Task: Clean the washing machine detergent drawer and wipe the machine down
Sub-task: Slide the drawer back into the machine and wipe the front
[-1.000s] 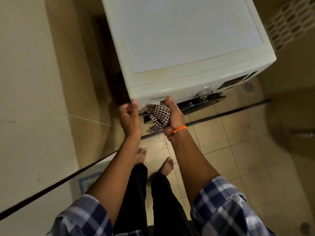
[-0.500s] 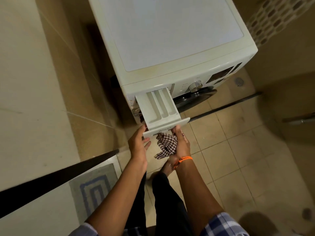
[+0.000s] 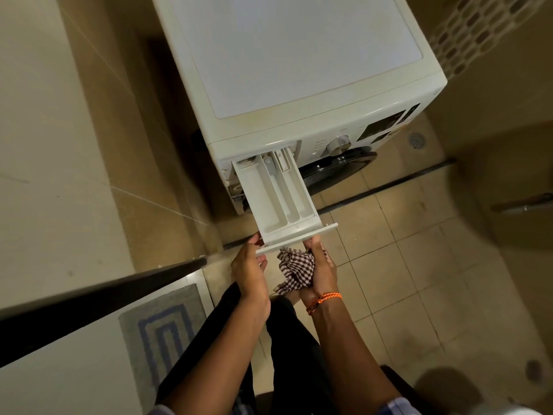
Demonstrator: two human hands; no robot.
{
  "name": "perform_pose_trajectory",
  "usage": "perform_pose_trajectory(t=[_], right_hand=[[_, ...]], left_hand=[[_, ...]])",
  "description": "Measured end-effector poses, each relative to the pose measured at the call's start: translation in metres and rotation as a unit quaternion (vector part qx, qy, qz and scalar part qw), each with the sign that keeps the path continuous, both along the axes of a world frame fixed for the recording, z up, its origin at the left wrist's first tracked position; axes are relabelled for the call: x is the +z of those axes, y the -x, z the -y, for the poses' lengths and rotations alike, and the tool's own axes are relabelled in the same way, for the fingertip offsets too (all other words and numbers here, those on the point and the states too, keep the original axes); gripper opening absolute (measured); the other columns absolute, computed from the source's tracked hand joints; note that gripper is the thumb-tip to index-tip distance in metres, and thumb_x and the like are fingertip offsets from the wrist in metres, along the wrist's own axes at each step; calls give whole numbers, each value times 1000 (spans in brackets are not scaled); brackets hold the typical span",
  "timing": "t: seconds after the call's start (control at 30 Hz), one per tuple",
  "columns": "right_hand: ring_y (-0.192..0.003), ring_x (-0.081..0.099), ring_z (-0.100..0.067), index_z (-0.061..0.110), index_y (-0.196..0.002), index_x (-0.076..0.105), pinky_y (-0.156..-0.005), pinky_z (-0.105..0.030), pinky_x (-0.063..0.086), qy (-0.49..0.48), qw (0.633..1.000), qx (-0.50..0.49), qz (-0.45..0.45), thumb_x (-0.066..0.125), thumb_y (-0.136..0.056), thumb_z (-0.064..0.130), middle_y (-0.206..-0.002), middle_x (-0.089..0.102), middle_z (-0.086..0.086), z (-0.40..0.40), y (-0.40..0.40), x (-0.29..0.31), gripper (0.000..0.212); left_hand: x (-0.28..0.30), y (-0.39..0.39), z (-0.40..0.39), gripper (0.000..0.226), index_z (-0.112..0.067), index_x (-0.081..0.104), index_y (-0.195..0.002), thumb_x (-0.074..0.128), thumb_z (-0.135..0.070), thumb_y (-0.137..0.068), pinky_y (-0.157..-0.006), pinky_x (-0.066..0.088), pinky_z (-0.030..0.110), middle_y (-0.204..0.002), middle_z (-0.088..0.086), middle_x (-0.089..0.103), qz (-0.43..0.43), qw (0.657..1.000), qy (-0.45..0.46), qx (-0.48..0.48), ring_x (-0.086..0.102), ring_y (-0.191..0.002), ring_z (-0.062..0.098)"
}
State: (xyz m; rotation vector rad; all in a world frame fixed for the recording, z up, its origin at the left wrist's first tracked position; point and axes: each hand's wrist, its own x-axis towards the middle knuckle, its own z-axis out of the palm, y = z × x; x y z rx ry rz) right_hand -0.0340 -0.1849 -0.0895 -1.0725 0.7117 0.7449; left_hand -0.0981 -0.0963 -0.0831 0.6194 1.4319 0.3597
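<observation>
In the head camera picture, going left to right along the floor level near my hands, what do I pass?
Blue-patterned mat → left hand on the drawer front → checked cloth → right hand holding that cloth → bare tiled floor.

The 1 head-worn camera looks steeply down from close above the washing machine (image 3: 299,70) and tiled floor (image 3: 419,280).

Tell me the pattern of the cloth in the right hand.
Brown-and-white checked cloth, head view.
</observation>
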Motion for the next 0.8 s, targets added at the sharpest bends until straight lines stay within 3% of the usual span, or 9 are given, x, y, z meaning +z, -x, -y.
perform_pose_trajectory(t=[0.1,0.2,0.27,0.33,0.47,0.53,0.63,0.73,0.8], right_hand=[[-109,74,-41,4,-108,74,-95,-57,59,-3,1000,12,12,82,-88,29,-114,76,-21,-14,-6,2,33],[-111,74,-40,-1,-125,70,-90,-52,61,2,1000,15,12,77,-94,28,-117,77,-21,-29,-14,1,43],[-112,74,-40,-1,-129,69,-89,-50,62,4,1000,18,18,76,-96,27,-118,76,-21,-39,-22,-2,44],[-113,73,-40,1,-125,72,-93,-52,61,13,999,39,26,77,-95,28,-118,76,-22,-52,-34,-3,41],[-107,75,-37,7,-109,80,-93,-56,62,86,990,107,44,87,-82,39,-107,79,-18,-91,-67,-3,42],[-104,76,-36,11,-102,82,-91,-56,63,100,983,140,57,90,-75,43,-107,79,-18,-117,-83,4,42],[-105,74,-36,16,-77,79,-91,-56,62,110,973,184,82,85,-85,36,-101,79,-18,-146,-101,12,23],[-105,75,-39,12,-84,83,-92,-59,61,75,978,187,61,88,-82,27,-98,80,-16,-145,-102,12,15],[-100,77,-38,9,-97,83,-90,-57,63,73,981,174,43,91,-76,27,-99,81,-15,-136,-97,12,28]], left_hand=[[1,-7,-14,18,-40,77,-98,59,-40,-100,-91,56,34,-129,13,66,-18,1000,-8,4,66,-115,28],[0,-16,-30,15,-39,73,-100,60,-45,-99,-103,57,42,-130,16,64,-19,1000,-19,-3,66,-115,28],[2,-25,-40,17,-35,72,-101,57,-43,-103,-98,58,40,-124,15,67,-13,999,-34,5,66,-113,27],[2,-36,-52,25,-33,72,-106,50,-44,-107,-90,58,34,-121,13,69,-15,997,-68,14,67,-113,28],[-6,-55,-77,40,-18,54,-135,49,-48,-109,-100,59,39,-130,12,63,18,991,-113,64,68,-116,29],[-7,-66,-93,45,-16,44,-140,60,-40,-105,-95,59,34,-142,14,54,45,986,-141,74,67,-120,30],[-2,-79,-118,68,-14,35,-144,71,-17,-87,-99,59,36,-151,16,37,109,979,-137,104,58,-130,35],[-2,-81,-128,68,-16,33,-141,68,-10,-82,-104,59,45,-152,19,34,125,976,-127,124,56,-131,41],[-1,-75,-121,63,-17,37,-137,67,-18,-81,-96,61,38,-149,18,40,87,980,-148,101,63,-124,38]])
